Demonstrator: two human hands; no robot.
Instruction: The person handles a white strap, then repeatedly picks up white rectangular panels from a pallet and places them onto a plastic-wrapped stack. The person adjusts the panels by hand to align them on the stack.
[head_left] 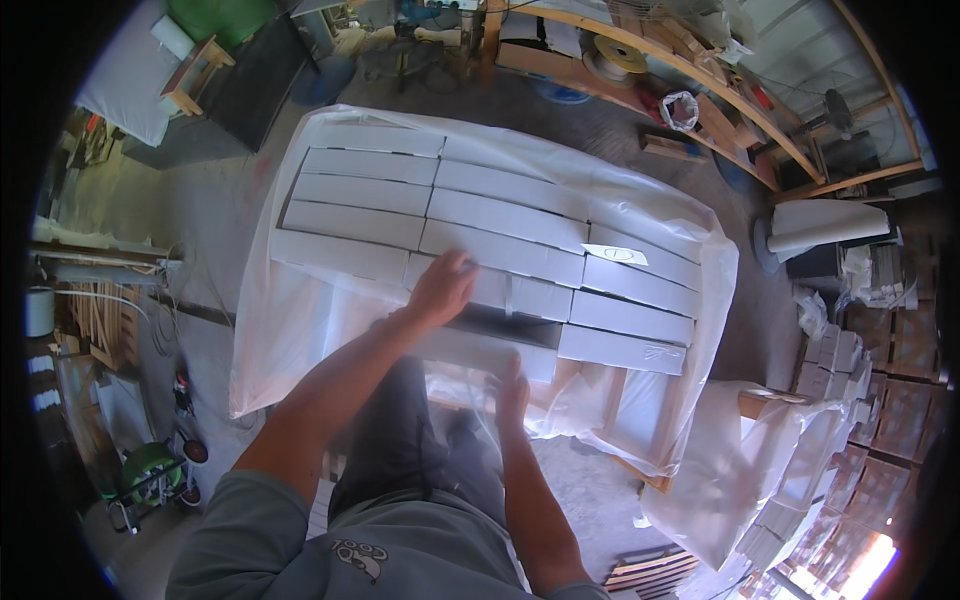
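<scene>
- While I lean over the stack, my left hand (441, 287) lies palm down, fingers spread, on a long white rectangular box (478, 287) in the near row, pressing rather than gripping it.
- My right hand (511, 387) is lower and nearer to me, fingers pointing up against the front face of another white box (480, 352) at the stack's near edge; whether it grips, I cannot tell.
- Beyond my left hand, more white boxes lie in tight rows, probably packed for stability.
- Clear plastic sheeting (270, 330) drapes down beneath them, likely as wrapping.
- Both forearms reach forward, the left extended further.
</scene>
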